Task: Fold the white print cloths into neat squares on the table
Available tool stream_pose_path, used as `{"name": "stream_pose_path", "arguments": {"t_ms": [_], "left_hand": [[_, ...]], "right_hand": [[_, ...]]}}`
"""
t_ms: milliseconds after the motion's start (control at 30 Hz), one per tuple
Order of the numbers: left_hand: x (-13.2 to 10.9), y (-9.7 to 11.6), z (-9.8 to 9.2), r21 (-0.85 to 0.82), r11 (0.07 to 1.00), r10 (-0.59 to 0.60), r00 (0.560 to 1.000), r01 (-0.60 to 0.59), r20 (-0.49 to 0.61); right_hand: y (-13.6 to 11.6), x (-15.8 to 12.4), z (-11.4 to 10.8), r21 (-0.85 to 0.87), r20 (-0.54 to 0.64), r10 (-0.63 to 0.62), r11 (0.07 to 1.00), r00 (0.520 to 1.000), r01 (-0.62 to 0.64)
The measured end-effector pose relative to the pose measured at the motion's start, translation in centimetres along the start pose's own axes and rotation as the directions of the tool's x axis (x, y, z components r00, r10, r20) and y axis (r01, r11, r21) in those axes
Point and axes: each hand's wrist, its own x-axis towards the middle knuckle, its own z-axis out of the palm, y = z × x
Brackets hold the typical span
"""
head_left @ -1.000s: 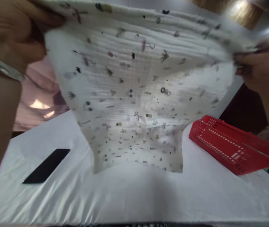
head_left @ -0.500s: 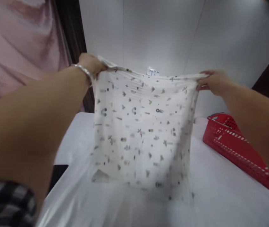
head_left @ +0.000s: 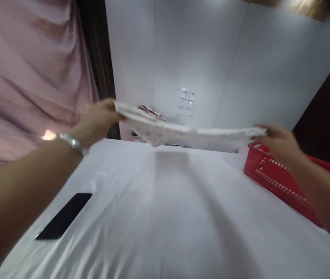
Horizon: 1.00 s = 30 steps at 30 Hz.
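A thin white cloth (head_left: 165,130) with small printed motifs is stretched in the air between my two hands, above the far part of the white-covered table (head_left: 130,201). My left hand (head_left: 102,114), with a silver band at the wrist, is closed on its left end. At the other end my right hand (head_left: 278,139) pinches the cloth's corner, slightly blurred. The fabric is seen almost edge-on, its lower part swung away from me, with one pointed corner hanging near the middle. Whether it is a garment or a plain sheet, I cannot tell.
A black phone (head_left: 64,216) lies at the left of the table. On the right stands a red plastic basket (head_left: 278,180), partly behind my right arm. Folded fabrics (head_left: 150,111) show beyond the far edge. Paper labels (head_left: 186,95) are on the pale wall; a pink curtain (head_left: 31,58) hangs left.
The cloth hung down as a broad sheet before; now it is flung up and away, nearly flat. Both hands are lower in view and slightly farther apart, still holding it. More of the phone shows.
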Motion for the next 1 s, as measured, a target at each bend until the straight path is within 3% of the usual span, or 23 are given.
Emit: {"name": "stream_pose_path", "arguments": {"t_ms": [100,200,233,267,333,433,500,633,733,833,933,967,1000], "left_hand": [[-10.0,-6.4,2.5,0.014,0.982,-0.186,0.95,0.189,0.25],[-19.8,-11.4,5.1,0.114,0.968,-0.251,0.826,0.224,0.505],[-22.5,-12.6,5.7,0.124,0.956,-0.291,0.798,0.266,0.528],[-24.6,-13.4,6.0,0.12,0.943,-0.326,0.789,0.31,0.521],[-27.3,-14.2,6.2,0.067,0.933,-0.341,0.811,0.353,0.475],[-28.7,-14.3,5.2,0.023,0.938,-0.328,0.866,0.346,0.377],[-29.3,-14.2,4.5,0.048,0.944,-0.322,0.883,0.326,0.341],[-31.5,-14.6,4.2,0.12,0.952,-0.307,0.873,0.283,0.379],[-32.7,-14.6,4.1,0.125,0.952,-0.307,0.857,0.281,0.414],[-32.0,-13.6,3.0,0.132,0.935,-0.349,0.795,0.328,0.497],[-29.3,-12.1,2.0,0.175,0.918,-0.378,0.654,0.355,0.655],[-28.2,-11.5,2.1,0.192,0.92,-0.376,0.64,0.34,0.67],[-27.1,-11.1,2.4,0.217,0.925,-0.376,0.657,0.313,0.654]], "right_hand": [[5.7,-10.5,0.8,-0.112,0.266,0.071,0.993,0.962,-0.042],[10.4,-20.5,1.7,-0.179,0.447,0.138,0.982,0.884,-0.062],[11.6,-23.1,1.9,-0.191,0.494,0.16,0.979,0.854,-0.073],[12.4,-25.1,1.9,-0.199,0.486,0.176,0.976,0.856,-0.088],[13.5,-27.5,1.6,-0.232,0.427,0.22,0.964,0.877,-0.129],[13.9,-28.6,0.4,-0.291,0.357,0.192,0.953,0.914,-0.087],[14.0,-29.4,-0.5,-0.318,0.376,0.146,0.948,0.915,-0.021],[15.4,-32.2,-1.5,-0.331,0.484,0.151,0.943,0.862,0.021],[16.4,-33.7,-1.6,-0.35,0.491,0.175,0.937,0.853,0.009],[15.6,-33.5,-1.7,-0.339,0.566,0.202,0.941,0.799,0.003],[12.9,-31.6,-1.7,-0.335,0.676,0.266,0.942,0.688,-0.035],[11.8,-30.7,-1.5,-0.341,0.694,0.294,0.938,0.656,-0.06],[10.8,-29.7,-1.0,-0.351,0.689,0.319,0.932,0.651,-0.085]]}}
